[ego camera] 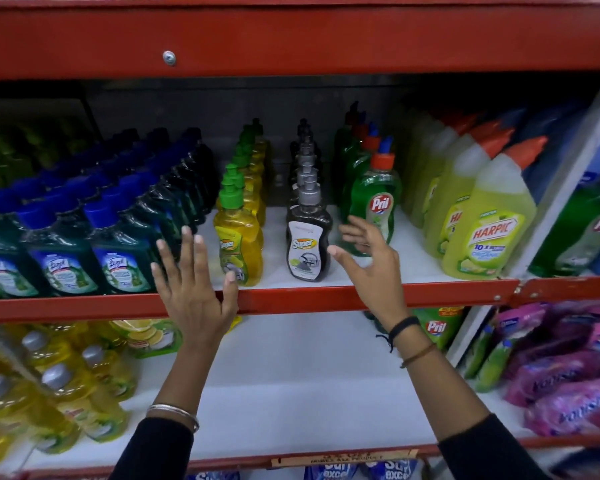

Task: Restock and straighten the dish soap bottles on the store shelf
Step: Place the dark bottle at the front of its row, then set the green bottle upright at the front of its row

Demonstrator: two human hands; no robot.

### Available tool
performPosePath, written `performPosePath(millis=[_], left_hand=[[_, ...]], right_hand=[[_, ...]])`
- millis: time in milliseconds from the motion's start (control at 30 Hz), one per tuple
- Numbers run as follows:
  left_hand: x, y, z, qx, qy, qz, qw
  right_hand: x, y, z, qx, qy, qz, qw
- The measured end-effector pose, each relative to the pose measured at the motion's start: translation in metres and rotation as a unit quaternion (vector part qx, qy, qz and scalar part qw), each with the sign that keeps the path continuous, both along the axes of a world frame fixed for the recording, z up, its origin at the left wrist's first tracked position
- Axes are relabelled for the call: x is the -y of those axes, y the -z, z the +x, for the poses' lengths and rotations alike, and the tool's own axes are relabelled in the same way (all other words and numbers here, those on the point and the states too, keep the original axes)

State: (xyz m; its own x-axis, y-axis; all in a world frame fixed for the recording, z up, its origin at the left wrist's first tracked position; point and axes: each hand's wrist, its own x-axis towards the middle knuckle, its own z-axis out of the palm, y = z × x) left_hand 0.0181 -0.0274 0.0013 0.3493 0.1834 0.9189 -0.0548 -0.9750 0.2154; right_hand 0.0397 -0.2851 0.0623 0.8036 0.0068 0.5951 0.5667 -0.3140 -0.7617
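On the middle shelf [378,294] stand three front-to-back rows of dish soap. The front yellow Super bottle [238,237] with a green cap leads the left row. A dark Super bottle [308,237] with a grey cap leads the middle row. A green Pril bottle [378,202] with an orange cap heads the right row. My left hand [191,285] is spread flat just left of the yellow bottle, thumb near its base. My right hand [371,261] hangs open between the dark bottle and the Pril bottle, holding nothing.
Blue-capped dark green cleaner bottles [118,251] fill the shelf's left side and yellow-green Harpic bottles [489,233] the right. Below, yellow bottles [63,393] stand at left, pink packets [568,368] at right, with bare white shelf [291,375] between. A red beam [291,36] runs overhead.
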Motion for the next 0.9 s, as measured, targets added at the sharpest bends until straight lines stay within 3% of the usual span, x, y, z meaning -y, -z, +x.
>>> performPosePath(millis=[167, 300, 400, 500, 733, 900], left_hand=[[0.051, -0.028, 0.008, 0.031, 0.046, 0.067, 0.996], [0.065, -0.037, 0.016, -0.007, 0.063, 0.027, 0.998], [0.066, -0.036, 0.019, -0.021, 0.053, 0.013, 0.998], [0.066, -0.036, 0.02, -0.026, 0.054, 0.003, 0.998], [0.066, -0.036, 0.019, -0.027, 0.051, 0.012, 0.998], [0.067, -0.036, 0.019, -0.028, 0.051, 0.015, 0.998]], right_hand=[[0.063, -0.003, -0.021, 0.123, 0.133, 0.082, 0.98], [0.117, -0.014, -0.015, 0.175, 0.274, 0.2, 0.924], [0.16, -0.022, -0.002, 0.192, 0.361, 0.237, 0.881], [0.201, -0.026, 0.012, 0.16, 0.411, 0.212, 0.872], [0.251, -0.031, 0.029, 0.003, 0.415, 0.105, 0.904], [0.262, -0.04, 0.032, -0.005, 0.449, 0.064, 0.891]])
